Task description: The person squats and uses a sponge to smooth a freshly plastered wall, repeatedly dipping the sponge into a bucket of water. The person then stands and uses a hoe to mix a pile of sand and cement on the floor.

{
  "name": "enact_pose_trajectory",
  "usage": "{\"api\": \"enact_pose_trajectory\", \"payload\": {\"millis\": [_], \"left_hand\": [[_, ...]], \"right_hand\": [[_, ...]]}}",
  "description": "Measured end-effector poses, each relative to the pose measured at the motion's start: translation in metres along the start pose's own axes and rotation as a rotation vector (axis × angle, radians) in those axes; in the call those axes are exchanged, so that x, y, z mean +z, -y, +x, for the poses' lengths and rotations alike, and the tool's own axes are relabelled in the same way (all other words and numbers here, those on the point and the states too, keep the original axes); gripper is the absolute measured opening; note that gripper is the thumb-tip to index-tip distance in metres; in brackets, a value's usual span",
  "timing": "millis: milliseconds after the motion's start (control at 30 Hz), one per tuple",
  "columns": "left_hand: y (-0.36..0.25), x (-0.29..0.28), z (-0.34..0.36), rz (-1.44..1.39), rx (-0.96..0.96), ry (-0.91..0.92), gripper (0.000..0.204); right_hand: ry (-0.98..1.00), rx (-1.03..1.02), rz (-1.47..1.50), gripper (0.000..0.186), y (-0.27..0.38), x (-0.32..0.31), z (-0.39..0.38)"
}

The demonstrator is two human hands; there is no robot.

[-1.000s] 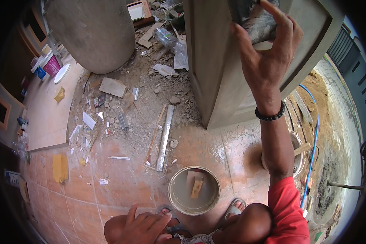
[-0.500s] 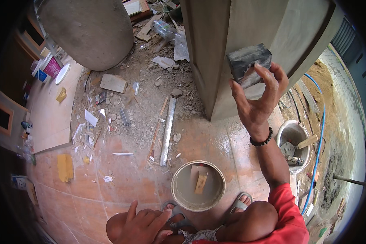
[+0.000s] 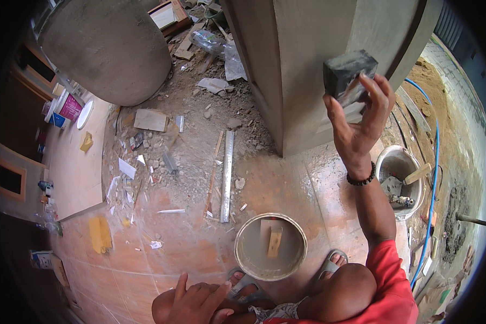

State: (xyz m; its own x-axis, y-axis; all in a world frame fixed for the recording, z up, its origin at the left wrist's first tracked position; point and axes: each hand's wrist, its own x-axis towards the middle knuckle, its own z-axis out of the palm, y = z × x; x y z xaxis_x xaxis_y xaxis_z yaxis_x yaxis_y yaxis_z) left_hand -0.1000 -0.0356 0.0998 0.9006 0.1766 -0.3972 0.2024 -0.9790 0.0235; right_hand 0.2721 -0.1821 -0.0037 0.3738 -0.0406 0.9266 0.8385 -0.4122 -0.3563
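1. Right hand [image 3: 362, 124], two o'clock: grips dark, grey-smeared block [image 3: 346, 75]; contact with plastered pillar [image 3: 308, 92], one o'clock, cannot be determined.
2. Left hand [image 3: 200, 302], seven o'clock: fingers spread wide, resting on left knee [image 3: 162, 306].
3. Round bucket [image 3: 236, 249], five o'clock: contains grey liquid [image 3: 251, 255], wooden-handled float [image 3: 275, 242].
4. Whitish tub [image 3: 381, 155], three o'clock: contains trowel [image 3: 417, 174].

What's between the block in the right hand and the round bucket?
Head view: below the dark block, the thumb of the right hand, the grey pillar's lower face, then wet-looking tiles; no loose object visible.
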Motion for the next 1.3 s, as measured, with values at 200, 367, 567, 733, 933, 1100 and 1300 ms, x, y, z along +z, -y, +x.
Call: {"api": "enact_pose_trajectory", "payload": {"millis": [200, 367, 567, 733, 933, 1100, 1300], "left_hand": [[-0.003, 0.000, -0.002, -0.060, -0.016, -0.030, 0.046], [-0.009, 0.001, -0.003, -0.044, -0.017, -0.007, 0.044], [-0.002, 0.001, 0.000, -0.065, -0.001, -0.098, 0.039], [-0.012, -0.012, 0.000, -0.037, -0.095, -0.036, 0.037], [-0.015, -0.017, -0.001, -0.118, -0.097, -0.087, 0.033], [-0.006, -0.016, -0.004, -0.115, -0.080, -0.010, 0.032], [-0.021, -0.047, 0.019, -0.133, -0.081, 0.235, 0.034]], "right_hand": [[-0.029, -0.120, -0.026, 0.062, 0.004, 0.040, 0.018], [0.331, 0.189, -0.027, 0.063, -0.046, 0.011, -0.157], [0.146, 0.073, 0.018, 0.064, -0.003, -0.002, -0.038], [0.083, 0.024, -0.007, 0.067, 0.009, 0.030, -0.004], [0.428, 0.140, -0.031, 0.064, -0.030, 0.002, -0.121], [0.067, -0.122, 0.069, 0.064, 0.032, -0.009, 0.046], [-0.133, -0.459, -0.085, 0.058, 0.069, 0.022, 0.206]]}}
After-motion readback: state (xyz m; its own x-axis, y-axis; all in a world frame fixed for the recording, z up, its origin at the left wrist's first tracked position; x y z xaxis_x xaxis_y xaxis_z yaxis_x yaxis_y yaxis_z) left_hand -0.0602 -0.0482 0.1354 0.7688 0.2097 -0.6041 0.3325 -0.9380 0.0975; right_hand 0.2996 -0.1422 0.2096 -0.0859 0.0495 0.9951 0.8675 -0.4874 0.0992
